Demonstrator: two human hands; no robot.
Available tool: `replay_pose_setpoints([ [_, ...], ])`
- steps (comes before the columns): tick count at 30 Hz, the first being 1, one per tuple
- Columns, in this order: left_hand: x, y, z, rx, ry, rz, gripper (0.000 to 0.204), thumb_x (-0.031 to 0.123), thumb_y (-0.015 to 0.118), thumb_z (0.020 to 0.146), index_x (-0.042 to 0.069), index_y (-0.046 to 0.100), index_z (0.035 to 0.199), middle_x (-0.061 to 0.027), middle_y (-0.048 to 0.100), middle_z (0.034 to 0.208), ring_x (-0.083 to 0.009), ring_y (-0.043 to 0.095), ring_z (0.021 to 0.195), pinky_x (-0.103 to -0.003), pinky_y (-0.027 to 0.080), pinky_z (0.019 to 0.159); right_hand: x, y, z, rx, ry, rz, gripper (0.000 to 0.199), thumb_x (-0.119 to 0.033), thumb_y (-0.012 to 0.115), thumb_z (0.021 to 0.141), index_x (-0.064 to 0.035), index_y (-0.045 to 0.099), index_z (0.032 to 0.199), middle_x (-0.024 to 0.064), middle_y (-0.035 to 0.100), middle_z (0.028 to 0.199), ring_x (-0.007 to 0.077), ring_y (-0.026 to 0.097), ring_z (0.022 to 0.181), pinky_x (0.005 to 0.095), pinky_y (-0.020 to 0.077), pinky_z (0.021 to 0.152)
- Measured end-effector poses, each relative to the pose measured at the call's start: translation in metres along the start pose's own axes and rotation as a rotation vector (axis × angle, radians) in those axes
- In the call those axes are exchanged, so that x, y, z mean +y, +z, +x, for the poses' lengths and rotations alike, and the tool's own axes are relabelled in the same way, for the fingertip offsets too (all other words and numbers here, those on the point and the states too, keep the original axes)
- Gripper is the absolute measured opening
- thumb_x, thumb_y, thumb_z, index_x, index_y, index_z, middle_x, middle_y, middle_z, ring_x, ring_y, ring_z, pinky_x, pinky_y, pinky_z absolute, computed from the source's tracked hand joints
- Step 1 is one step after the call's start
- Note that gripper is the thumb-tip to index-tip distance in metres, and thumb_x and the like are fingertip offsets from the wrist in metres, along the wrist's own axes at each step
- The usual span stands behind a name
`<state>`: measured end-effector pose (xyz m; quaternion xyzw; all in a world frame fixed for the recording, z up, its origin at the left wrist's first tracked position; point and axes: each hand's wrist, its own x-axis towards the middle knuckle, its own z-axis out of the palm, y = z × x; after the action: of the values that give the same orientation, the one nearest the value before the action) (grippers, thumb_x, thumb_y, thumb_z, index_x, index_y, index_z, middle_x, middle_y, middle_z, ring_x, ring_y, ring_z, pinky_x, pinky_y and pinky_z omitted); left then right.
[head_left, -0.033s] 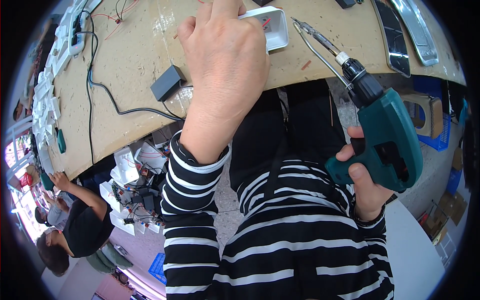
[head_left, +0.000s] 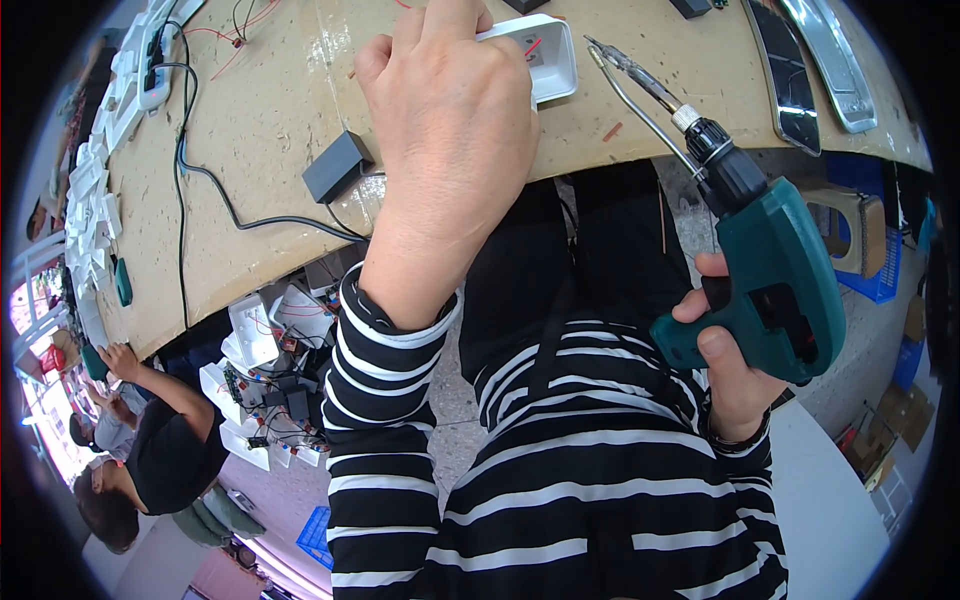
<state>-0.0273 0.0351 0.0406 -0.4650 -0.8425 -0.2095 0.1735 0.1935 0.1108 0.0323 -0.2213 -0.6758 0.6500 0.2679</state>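
Observation:
My right hand (head_left: 735,370) is wrapped round the grip of a dark green soldering gun (head_left: 785,265). Its pointed metal tip and a thin bent tube reach up and left, over the table edge, apart from the white plastic case. My left hand (head_left: 450,120) is palm down with bent fingers, over the left part of that open white plastic case (head_left: 560,65). Inside the case a short red wire shows. The fingertips and whatever they grip are hidden behind the back of the hand. Left of the wrist lies a small black box (head_left: 338,166) with a cable.
A black phone (head_left: 785,80) and a clear tray (head_left: 835,70) lie at the right. Black cables (head_left: 240,218) cross the table at left, near a power strip (head_left: 152,85) and stacked white cases (head_left: 95,200). Below the edge sit loose circuit parts (head_left: 285,375). Another person (head_left: 170,450) works at left.

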Motion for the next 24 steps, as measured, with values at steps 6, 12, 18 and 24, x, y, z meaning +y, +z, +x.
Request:
replay_pose_setpoints([
  [6, 0.002, -0.009, -0.011, -0.058, 0.026, 0.061, 0.015, 0.007, 0.064, 0.065, 0.000, 0.065, 0.078, -0.0081, 0.057, 0.097, -0.0242, 0.054, 0.086, -0.038, 0.033, 0.084, 0.001, -0.003, 0.002, 0.028, -0.022, -0.021, 0.062, -0.014, 0.067, 0.075, 0.0046, 0.036, 0.125, 0.0212, 0.057, 0.104, 0.0177, 0.062, 0.074, 0.0286, 0.0516, 0.066],
  [12, -0.022, 0.009, -0.022, 0.215, 0.146, -0.020, 0.008, 0.004, 0.062, 0.060, 0.000, 0.060, 0.067, -0.0101, 0.055, 0.097, -0.0242, 0.053, 0.082, -0.038, 0.035, 0.077, -0.002, -0.004, 0.004, 0.032, -0.004, -0.037, 0.059, -0.014, 0.066, 0.075, 0.0048, 0.038, 0.124, 0.0206, 0.057, 0.103, 0.0176, 0.062, 0.073, 0.0284, 0.0514, 0.066],
  [18, -0.018, 0.012, -0.032, 0.123, 0.143, -0.058, 0.014, 0.001, 0.059, 0.063, 0.001, 0.061, 0.076, -0.0084, 0.054, 0.090, -0.0224, 0.053, 0.080, -0.034, 0.037, 0.074, -0.002, -0.004, 0.006, 0.034, -0.007, -0.046, 0.058, -0.014, 0.065, 0.075, 0.0050, 0.038, 0.123, 0.0201, 0.057, 0.102, 0.0174, 0.062, 0.073, 0.0281, 0.0512, 0.066],
  [24, -0.025, 0.021, -0.032, 0.276, 0.200, -0.219, 0.020, 0.000, 0.060, 0.061, 0.003, 0.062, 0.081, -0.0029, 0.056, 0.078, -0.0186, 0.055, 0.073, -0.031, 0.038, 0.068, 0.000, -0.004, 0.006, 0.029, -0.027, -0.047, 0.059, -0.015, 0.065, 0.076, 0.0049, 0.038, 0.124, 0.0203, 0.057, 0.102, 0.0177, 0.062, 0.073, 0.0287, 0.0516, 0.065],
])
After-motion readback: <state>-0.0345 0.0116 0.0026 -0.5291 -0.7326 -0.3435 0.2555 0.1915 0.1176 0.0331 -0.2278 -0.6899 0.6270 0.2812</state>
